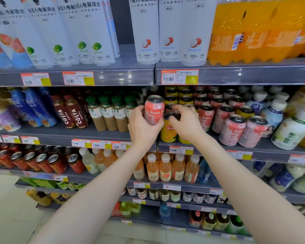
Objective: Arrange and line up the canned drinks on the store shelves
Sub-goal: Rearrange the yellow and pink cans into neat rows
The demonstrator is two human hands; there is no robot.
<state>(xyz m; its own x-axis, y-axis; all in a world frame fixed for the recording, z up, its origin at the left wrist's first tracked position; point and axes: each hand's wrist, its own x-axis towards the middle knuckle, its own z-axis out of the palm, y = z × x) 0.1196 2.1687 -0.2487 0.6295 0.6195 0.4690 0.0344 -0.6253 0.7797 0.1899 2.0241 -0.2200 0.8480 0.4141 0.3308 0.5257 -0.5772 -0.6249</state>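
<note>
Two hands are at the middle shelf (48, 133). I have the left hand (143, 127) wrapped round a pink can (154, 110), held upright and clear of the shelf. My right hand (185, 124) curls its fingers over the top of a yellow can (168, 133), which stands at the shelf's front edge just beside the pink one. More pink cans (233, 131) stand in rows further right.

One pink can (154, 110) is in the left hand (144, 127) and one yellow can (168, 134) is gripped by the right hand (185, 124). Left of the hands, the front row shows four Starbucks latte bottles (106, 113) and two Costa coffee bottles (77, 117). Above the hands stand three white lychee bottles (169, 32).
</note>
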